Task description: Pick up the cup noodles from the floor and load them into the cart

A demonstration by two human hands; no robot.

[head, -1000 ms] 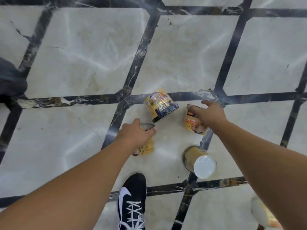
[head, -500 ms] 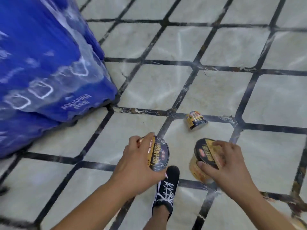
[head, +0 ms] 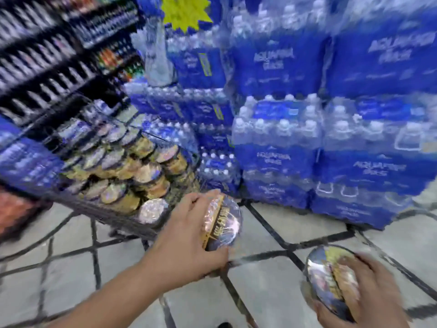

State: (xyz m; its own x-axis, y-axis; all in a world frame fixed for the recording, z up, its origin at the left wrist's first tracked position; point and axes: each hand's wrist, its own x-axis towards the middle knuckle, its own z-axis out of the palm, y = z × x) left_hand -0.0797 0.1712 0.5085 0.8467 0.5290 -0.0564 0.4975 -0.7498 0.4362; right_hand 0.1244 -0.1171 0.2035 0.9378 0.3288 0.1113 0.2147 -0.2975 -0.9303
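Observation:
My left hand (head: 186,242) grips a cup noodle (head: 223,224) with a dark, gold-lettered lid, held just right of the cart's near corner. At the lower right, my right hand (head: 361,292) holds a second cup noodle (head: 325,275), lid facing me. The wire cart (head: 99,210) stands at left centre, piled with several cup noodles (head: 142,171) whose lids face up. The picture is blurred by motion.
Tall stacks of blue shrink-wrapped water bottle packs (head: 331,129) fill the centre and right, standing on the marble floor (head: 272,235) with dark grid lines. Shelves of dark bottles (head: 47,55) run along the upper left. A yellow star sign (head: 186,13) hangs at the top.
The view swung up from the floor to the cart and water stacks. Both hands lifted their cup noodles off the floor; the left one has moved toward the cart.

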